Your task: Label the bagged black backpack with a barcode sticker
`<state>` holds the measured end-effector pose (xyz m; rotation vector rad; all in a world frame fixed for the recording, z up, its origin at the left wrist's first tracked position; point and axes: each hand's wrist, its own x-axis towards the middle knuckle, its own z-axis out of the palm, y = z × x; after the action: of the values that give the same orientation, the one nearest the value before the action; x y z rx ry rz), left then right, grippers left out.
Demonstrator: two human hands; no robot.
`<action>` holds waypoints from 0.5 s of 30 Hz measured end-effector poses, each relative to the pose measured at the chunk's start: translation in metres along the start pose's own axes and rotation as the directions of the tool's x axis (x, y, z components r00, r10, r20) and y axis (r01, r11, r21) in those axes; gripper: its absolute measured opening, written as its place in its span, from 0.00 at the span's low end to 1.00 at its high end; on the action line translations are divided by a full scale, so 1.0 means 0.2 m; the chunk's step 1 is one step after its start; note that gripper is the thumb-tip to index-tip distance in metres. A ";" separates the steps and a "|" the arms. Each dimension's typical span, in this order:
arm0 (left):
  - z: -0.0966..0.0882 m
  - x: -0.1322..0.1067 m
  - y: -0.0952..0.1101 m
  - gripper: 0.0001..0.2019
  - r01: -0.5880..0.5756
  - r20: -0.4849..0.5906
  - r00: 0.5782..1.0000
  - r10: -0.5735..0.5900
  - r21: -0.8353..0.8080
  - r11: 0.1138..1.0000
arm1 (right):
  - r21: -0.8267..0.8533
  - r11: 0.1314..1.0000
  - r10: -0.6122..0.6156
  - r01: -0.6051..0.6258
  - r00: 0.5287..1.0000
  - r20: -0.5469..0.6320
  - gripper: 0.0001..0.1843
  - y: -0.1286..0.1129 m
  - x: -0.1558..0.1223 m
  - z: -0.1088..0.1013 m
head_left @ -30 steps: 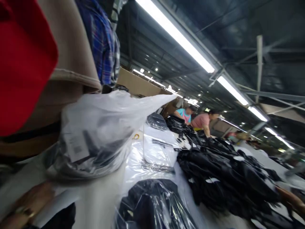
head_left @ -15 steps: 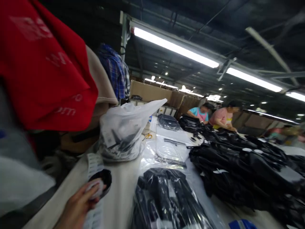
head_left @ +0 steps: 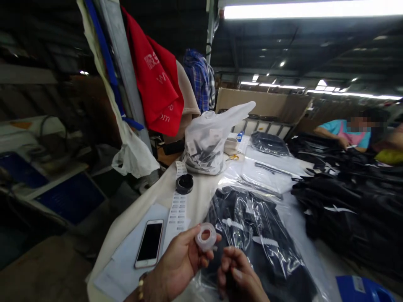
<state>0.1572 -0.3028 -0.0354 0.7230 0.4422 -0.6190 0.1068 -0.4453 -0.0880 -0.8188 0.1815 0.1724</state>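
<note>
My left hand (head_left: pixel 181 263) grips a small roll of clear tape (head_left: pixel 212 240) between thumb and fingers, above the table's near edge. Close beside it, my right hand (head_left: pixel 239 273) has its fingers curled in, and whatever may be in them is hidden. Beneath both hands lies a black garment in a clear plastic bag (head_left: pixel 231 212). Left of them are a strip of printed labels (head_left: pixel 178 212) and a phone with a dark screen (head_left: pixel 150 243). A black roll (head_left: pixel 184 184) rests on the label strip.
A white plastic bag (head_left: pixel 206 153) full of tags stands behind, with yellow-handled scissors (head_left: pixel 233 157) beside it. Black garments (head_left: pixel 343 201) are heaped on the right, where a co-worker (head_left: pixel 340 133) handles some. A blue object (head_left: pixel 359 289) sits at bottom right.
The view has swung left. My left hand has come away from the black roll, rightward and toward me, with the clear tape still in it. My right hand has entered view.
</note>
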 end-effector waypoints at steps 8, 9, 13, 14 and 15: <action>0.14 -0.10 -0.25 0.18 -0.080 -0.019 0.997 0.078 -0.092 0.993 | -0.165 0.986 -0.016 0.017 1.000 0.009 0.25 -0.06 -0.11 -0.06; 0.15 -0.10 -0.28 0.18 -0.094 -0.025 0.995 0.092 -0.099 0.991 | -0.183 0.983 -0.011 0.013 1.000 0.012 0.24 -0.06 -0.12 -0.08; 0.20 -0.08 -0.41 0.18 -0.080 -0.084 0.994 0.072 -0.094 0.992 | -0.222 0.974 0.049 -0.035 0.997 0.056 0.23 -0.09 -0.16 -0.19; 0.21 -0.07 -0.44 0.18 -0.074 -0.090 0.994 0.066 -0.090 0.993 | -0.230 0.972 0.066 -0.049 0.995 0.071 0.22 -0.10 -0.17 -0.22; 0.22 -0.06 -0.47 0.18 -0.067 -0.090 0.994 0.059 -0.087 0.994 | -0.237 0.970 0.080 -0.058 0.993 0.083 0.22 -0.11 -0.19 -0.24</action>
<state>0.0937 -0.3847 -0.0439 0.6776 0.5223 -0.5063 0.0709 -0.4989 -0.0958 -1.0382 0.1038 0.3012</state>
